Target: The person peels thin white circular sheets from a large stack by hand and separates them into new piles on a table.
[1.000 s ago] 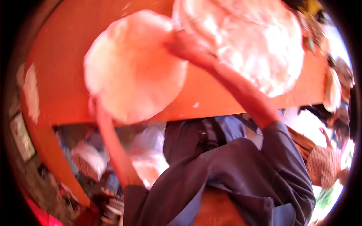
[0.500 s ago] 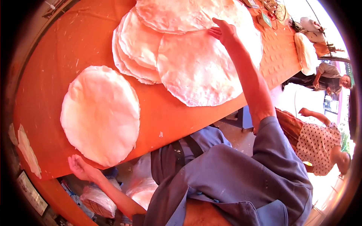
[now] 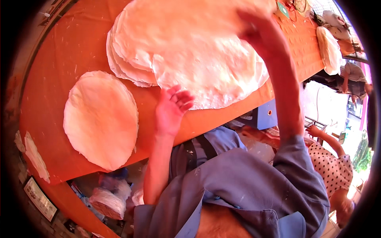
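A pile of large, thin, round flatbreads (image 3: 206, 75) lies overlapped on the orange-covered table in front of me. The top sheet looks smeared by motion at its far part. My left hand (image 3: 173, 109) hovers by the pile's near-left edge, palm up, its fingers loosely bent, apart and holding nothing. Over the right part of the pile is my right hand (image 3: 256, 29), blurred; whether its fingers pinch the top sheet I cannot tell. A separate stack of round flatbreads (image 3: 101, 119) rests to the left, close to the table's near edge.
The orange table (image 3: 51, 99) runs across the view. Thin scraps of dough (image 3: 36, 156) lie at its left end. A pale bundle (image 3: 329, 49) sits at the far right. Plastic-wrapped goods (image 3: 109, 198) stand below the edge. A person in a dotted top (image 3: 329, 166) is at the right.
My left hand has moved right and up from beside the left stack to the pile's edge. My right hand has shifted right, and the top flatbread now covers more of the pile.
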Demonstrator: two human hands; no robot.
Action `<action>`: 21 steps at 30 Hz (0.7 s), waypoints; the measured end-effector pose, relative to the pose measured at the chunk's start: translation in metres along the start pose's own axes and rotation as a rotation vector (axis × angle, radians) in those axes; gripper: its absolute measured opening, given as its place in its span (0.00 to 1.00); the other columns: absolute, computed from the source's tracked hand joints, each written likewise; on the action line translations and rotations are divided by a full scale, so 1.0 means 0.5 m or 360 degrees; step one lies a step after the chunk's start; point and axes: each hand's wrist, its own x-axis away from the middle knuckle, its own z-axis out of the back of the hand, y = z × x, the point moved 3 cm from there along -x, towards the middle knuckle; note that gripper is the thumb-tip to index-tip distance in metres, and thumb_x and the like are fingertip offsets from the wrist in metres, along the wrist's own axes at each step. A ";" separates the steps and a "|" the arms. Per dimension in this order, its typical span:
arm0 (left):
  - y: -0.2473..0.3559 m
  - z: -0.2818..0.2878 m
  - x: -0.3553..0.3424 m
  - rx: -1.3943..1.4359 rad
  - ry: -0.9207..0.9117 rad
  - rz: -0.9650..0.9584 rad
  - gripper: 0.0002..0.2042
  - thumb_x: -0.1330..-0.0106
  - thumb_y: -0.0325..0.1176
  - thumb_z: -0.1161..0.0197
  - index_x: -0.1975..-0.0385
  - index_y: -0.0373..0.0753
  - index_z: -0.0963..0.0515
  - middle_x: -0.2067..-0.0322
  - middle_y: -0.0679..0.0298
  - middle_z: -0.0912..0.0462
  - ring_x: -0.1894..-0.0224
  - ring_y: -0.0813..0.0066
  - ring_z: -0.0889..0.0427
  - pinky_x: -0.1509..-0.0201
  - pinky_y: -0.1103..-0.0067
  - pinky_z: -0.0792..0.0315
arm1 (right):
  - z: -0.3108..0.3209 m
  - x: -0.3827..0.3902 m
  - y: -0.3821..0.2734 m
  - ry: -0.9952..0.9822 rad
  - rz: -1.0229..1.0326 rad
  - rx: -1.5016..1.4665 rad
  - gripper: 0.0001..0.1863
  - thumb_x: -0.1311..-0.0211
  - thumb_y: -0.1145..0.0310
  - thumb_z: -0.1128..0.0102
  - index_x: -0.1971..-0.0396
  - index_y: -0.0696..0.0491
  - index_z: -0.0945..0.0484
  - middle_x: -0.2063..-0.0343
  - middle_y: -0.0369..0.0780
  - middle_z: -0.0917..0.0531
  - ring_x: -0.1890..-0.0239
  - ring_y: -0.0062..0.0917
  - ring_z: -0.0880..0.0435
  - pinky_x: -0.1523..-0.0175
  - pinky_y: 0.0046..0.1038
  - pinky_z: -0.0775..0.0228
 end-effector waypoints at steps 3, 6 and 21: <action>-0.019 -0.068 -0.053 0.0225 -0.0151 -0.0054 0.25 0.27 0.52 0.53 0.42 0.37 0.32 0.49 0.54 0.23 0.46 0.58 0.23 0.43 0.63 0.27 | 0.154 0.071 0.085 -0.0026 -0.0394 0.0330 0.13 0.43 0.67 0.35 0.62 0.60 0.20 0.75 0.39 0.17 0.79 0.23 0.19 0.79 0.21 0.28; -0.021 -0.101 -0.067 0.0270 -0.0115 -0.0312 0.28 0.28 0.52 0.51 0.35 0.42 0.38 0.40 0.61 0.28 0.40 0.61 0.27 0.40 0.63 0.29 | 0.257 0.099 0.161 0.0056 -0.0547 0.0607 0.17 0.43 0.63 0.33 0.60 0.61 0.20 0.77 0.37 0.18 0.80 0.21 0.19 0.79 0.20 0.29; -0.034 -0.132 -0.078 -0.0500 -0.0325 -0.0593 0.16 0.34 0.38 0.35 0.50 0.40 0.27 0.57 0.69 0.21 0.56 0.81 0.23 0.55 0.83 0.27 | 0.053 0.149 0.184 -0.0568 0.0492 0.1203 0.20 0.50 0.64 0.29 0.56 0.54 0.18 0.69 0.45 0.15 0.69 0.33 0.16 0.62 0.31 0.24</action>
